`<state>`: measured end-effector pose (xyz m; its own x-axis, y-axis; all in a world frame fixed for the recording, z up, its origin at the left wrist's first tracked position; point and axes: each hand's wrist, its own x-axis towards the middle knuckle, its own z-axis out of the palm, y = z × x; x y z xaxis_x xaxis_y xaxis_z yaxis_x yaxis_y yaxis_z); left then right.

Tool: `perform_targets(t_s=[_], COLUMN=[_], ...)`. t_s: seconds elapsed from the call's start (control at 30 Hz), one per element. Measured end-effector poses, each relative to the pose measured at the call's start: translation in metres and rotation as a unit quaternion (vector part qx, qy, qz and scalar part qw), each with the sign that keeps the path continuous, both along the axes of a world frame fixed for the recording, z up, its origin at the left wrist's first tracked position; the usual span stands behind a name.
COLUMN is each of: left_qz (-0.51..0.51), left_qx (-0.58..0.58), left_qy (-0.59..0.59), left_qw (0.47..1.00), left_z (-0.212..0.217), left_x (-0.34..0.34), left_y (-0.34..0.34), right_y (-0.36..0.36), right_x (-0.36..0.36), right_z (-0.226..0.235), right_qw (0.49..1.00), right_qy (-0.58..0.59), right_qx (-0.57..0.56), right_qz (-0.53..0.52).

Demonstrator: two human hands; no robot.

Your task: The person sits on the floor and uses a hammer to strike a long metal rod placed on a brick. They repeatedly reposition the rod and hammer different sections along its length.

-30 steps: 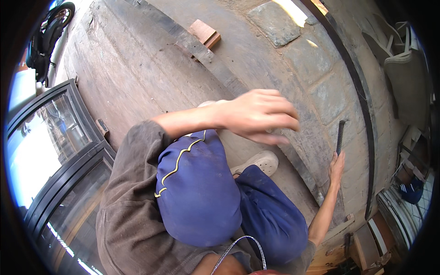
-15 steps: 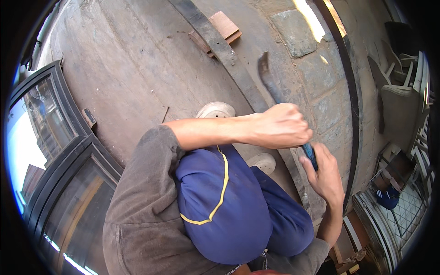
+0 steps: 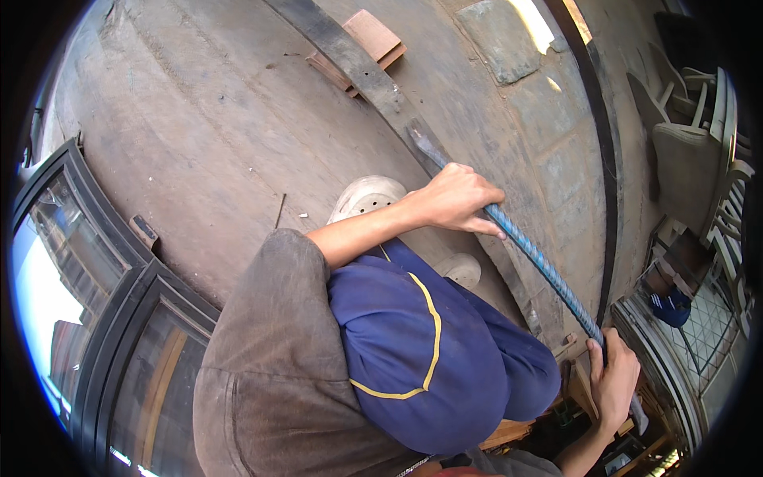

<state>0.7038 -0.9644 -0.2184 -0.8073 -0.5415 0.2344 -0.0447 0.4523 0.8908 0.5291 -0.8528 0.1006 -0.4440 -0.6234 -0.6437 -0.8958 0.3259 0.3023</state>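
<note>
A blue, ridged pry bar (image 3: 540, 262) slants from upper left to lower right in front of my knees. My left hand (image 3: 461, 197) is closed around it close to its flattened dark tip, which lies over the long metal strip (image 3: 373, 79) on the floor; whether the tip touches the strip I cannot tell. Farther down and to the right, my right hand (image 3: 616, 378) grips the bar near its other end, fingers partly hidden behind it. A bent grey end shows just below that hand.
Reddish wooden blocks (image 3: 373, 38) lie at the strip's far part, one piece under it. Framed glass panels (image 3: 87, 215) stand at left. A dark rail (image 3: 608, 159) crosses the right side, with chairs (image 3: 687, 151) beyond. My shoes (image 3: 369, 195) are beside the strip.
The bar's upper end was curved and is now a flat tip nearer the strip. My right hand has moved down and right, away from my left, exposing the blue shaft.
</note>
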Motion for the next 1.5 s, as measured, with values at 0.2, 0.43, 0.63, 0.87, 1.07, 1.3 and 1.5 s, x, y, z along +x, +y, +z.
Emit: perform_targets(t_s=[0.2,0.43,0.63,0.87,1.07,1.3,1.5], left_qz=[0.101,0.081,0.046,-0.111,-0.283,-0.225,-0.232], left_qx=[-0.005,-0.024,-0.099,-0.074,-0.100,-0.255,-0.254], left_qy=[0.106,0.118,0.085,-0.028,0.086,0.058,0.044], left_qw=[0.989,0.989,0.990,0.991,0.950,0.939,0.938], left_z=[0.002,-0.007,-0.021,0.010,0.102,0.066,0.061], left_x=[0.006,0.026,0.017,0.013,-0.068,-0.083,-0.080], left_y=[-0.012,-0.027,-0.021,-0.038,0.016,0.052,0.056], right_y=[-0.014,-0.019,0.025,0.124,0.145,0.215,0.219], right_x=[0.034,0.059,0.011,-0.041,-0.065,-0.095,-0.097], right_z=[0.018,0.022,0.009,0.094,0.072,-0.023,-0.026], right_qw=[0.988,0.983,1.000,0.990,0.989,0.975,0.986], right_qy=[0.088,0.086,-0.001,0.111,0.113,0.116,0.090], right_qx=[-0.064,-0.072,-0.017,-0.083,-0.093,-0.189,-0.140], right_qz=[0.107,0.148,-0.012,0.018,-0.036,0.005,-0.031])
